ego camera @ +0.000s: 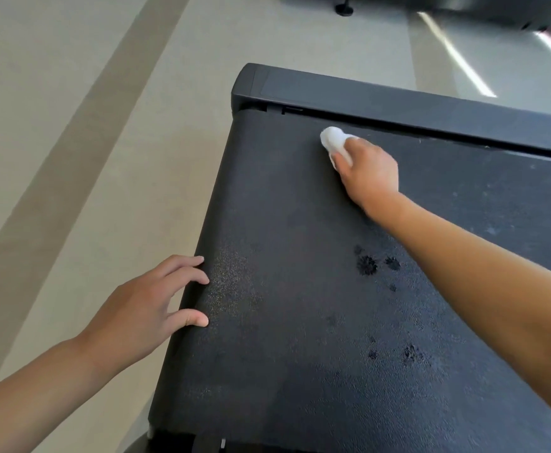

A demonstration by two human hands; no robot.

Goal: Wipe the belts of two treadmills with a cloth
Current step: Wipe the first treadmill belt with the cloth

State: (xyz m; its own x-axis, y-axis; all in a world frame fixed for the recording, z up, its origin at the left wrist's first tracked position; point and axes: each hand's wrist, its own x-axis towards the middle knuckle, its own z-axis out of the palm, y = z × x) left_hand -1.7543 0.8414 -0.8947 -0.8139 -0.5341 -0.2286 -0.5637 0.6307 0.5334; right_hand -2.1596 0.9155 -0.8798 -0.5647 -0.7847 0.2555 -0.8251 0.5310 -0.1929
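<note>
The cloth [334, 142] is gripped by the right hand [369, 173] on the belt [300, 305], upper centre. The left hand [149, 302] is spread on the edge. Dark spots [367, 264] lower down could be missed.

A pale beige floor [71, 93] fills the left side and top of the view, crossed by a broad, darker tan stripe [81, 152] running diagonally. At the top right, bright streaks of light [457, 53] reflect off the floor beneath a dark, blurred piece of equipment [463, 8] with a round black foot [344, 9].
</note>
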